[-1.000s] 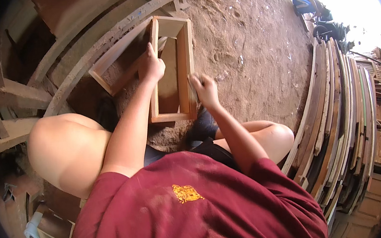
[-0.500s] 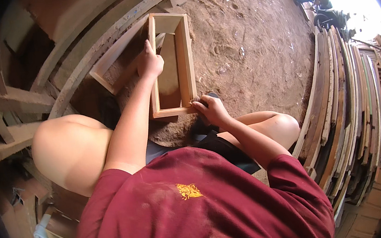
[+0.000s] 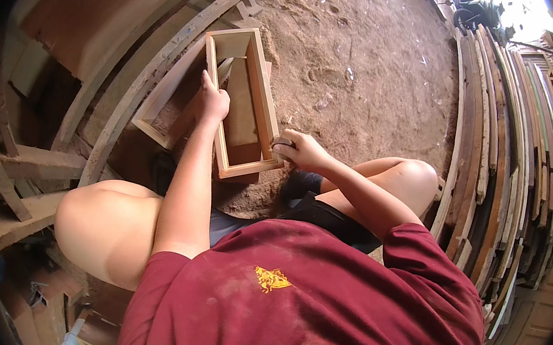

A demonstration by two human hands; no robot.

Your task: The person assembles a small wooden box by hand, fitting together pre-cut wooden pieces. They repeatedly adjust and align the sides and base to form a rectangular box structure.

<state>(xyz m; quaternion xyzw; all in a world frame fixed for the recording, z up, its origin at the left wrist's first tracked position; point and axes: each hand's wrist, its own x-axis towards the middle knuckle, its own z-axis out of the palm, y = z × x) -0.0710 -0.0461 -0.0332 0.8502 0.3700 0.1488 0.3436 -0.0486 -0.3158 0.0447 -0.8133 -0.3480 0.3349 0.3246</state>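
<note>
Okay, left hand (image 3: 214, 105): gripping wooden frame (image 3: 222, 152), left side.
Right hand (image 3: 304, 151): pinching dark piece (image 3: 282, 144), near lower-right corner.
Frame: between both hands.
Twist risk: left grip slipping, I'd say.

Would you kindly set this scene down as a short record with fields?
Left hand: gripping the left rail of a wooden frame
Right hand: fingers curled at its right rail, near the closer end; anything held is hard to make out
Frame: rectangular, long sides pointing away from the person
Left of it: another wooden frame
Far right: long planks
Ground: brown dirt
</note>
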